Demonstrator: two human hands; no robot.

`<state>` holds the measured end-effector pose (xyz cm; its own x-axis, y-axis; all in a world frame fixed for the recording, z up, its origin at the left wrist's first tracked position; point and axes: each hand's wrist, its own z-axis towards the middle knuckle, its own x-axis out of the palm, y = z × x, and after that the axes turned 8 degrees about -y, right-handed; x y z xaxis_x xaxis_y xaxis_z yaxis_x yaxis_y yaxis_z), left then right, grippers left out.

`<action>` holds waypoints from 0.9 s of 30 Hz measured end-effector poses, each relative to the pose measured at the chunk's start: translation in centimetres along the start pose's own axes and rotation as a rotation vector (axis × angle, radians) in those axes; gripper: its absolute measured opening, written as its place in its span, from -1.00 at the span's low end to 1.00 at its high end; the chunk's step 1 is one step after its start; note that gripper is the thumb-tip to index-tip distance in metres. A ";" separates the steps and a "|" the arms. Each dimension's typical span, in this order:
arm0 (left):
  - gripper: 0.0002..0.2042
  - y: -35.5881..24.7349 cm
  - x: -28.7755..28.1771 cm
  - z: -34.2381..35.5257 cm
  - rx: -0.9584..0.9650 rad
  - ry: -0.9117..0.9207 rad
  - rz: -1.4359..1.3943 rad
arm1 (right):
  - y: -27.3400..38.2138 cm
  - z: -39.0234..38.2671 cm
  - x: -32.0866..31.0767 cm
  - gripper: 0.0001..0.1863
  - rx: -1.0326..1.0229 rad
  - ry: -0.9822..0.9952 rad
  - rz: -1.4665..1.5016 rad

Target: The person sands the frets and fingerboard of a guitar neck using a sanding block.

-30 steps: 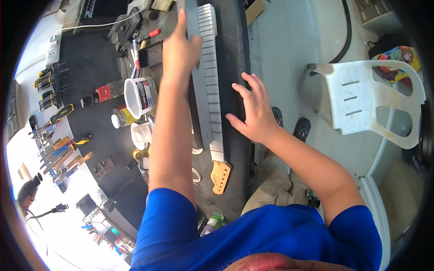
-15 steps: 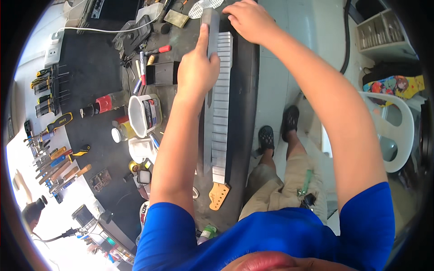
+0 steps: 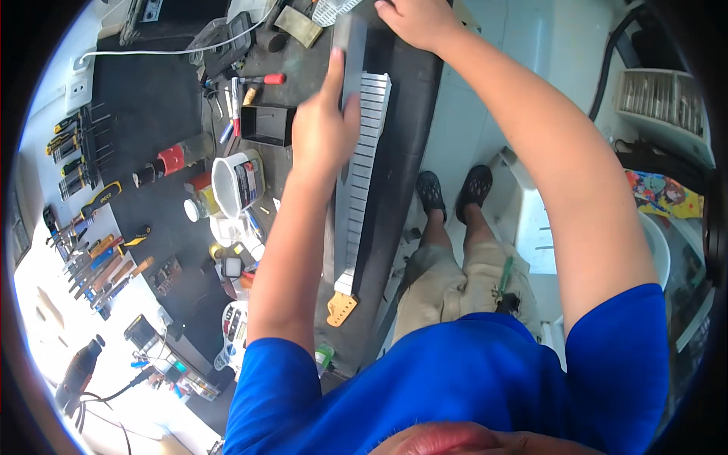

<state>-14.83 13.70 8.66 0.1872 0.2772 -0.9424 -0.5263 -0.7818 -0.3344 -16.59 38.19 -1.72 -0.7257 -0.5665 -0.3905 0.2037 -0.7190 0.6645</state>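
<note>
A guitar neck (image 3: 364,152) lies lengthwise on the dark bench, its fretboard pale silver between the dark fret lines. Its wooden headstock (image 3: 342,309) points toward me. Along the neck's left side runs a long grey metal bar (image 3: 351,68). My left hand (image 3: 324,136) grips this bar near its far part, index finger stretched along it and thumb on the right side. At the far end of the bench, my right hand (image 3: 417,23) is partly cut off by the picture's top edge. Its visible fingers are extended, and nothing shows in them.
Left of my arm stand a white plastic tub (image 3: 236,184), a black open box (image 3: 267,125) and a red-capped marker (image 3: 265,79). Screwdrivers and other tools (image 3: 83,152) line the bench's far left. A white cable (image 3: 167,51) crosses the back. To the right is a white chair (image 3: 535,220).
My view has shifted, and the neck now looks more slanted. My left hand stays on the metal bar; my right hand sits further up, more cut off by the top edge.
</note>
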 end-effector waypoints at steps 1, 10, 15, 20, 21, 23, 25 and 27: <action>-0.24 1.5 0.5 -2.5 0.077 -0.049 -0.025 | -0.2 0.0 -0.1 -0.75 -0.005 0.000 0.005; -0.25 1.5 0.7 -1.7 0.114 -0.035 -0.046 | -0.3 -0.9 0.1 -0.66 0.051 -0.130 0.080; -0.27 0.6 0.1 -2.2 0.061 0.017 -0.057 | -1.0 -1.6 -0.6 -0.62 0.058 -0.143 0.082; -0.24 6.1 -0.2 -14.5 0.188 -0.038 -0.051 | -0.9 -1.2 -1.2 -0.62 0.066 -0.156 0.049; -0.23 5.5 -0.2 -12.7 0.154 -0.033 -0.051 | -0.7 -1.2 -0.6 -0.63 0.062 -0.165 0.056; -0.25 2.6 0.0 -4.8 0.140 -0.042 -0.030 | -0.6 -0.7 0.4 -0.63 0.054 -0.177 0.065; -0.30 0.5 0.5 1.9 0.124 -0.075 0.009 | -0.3 -0.8 0.8 -0.64 0.030 -0.188 0.060; -0.30 -1.7 0.6 2.5 0.080 -0.007 0.020 | -1.7 -1.2 -0.2 -0.63 0.028 -0.207 0.056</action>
<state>-15.87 16.56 8.61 0.1700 0.2658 -0.9489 -0.5948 -0.7400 -0.3139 -16.02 39.04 -3.58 -0.8340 -0.5081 -0.2152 0.2311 -0.6758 0.7000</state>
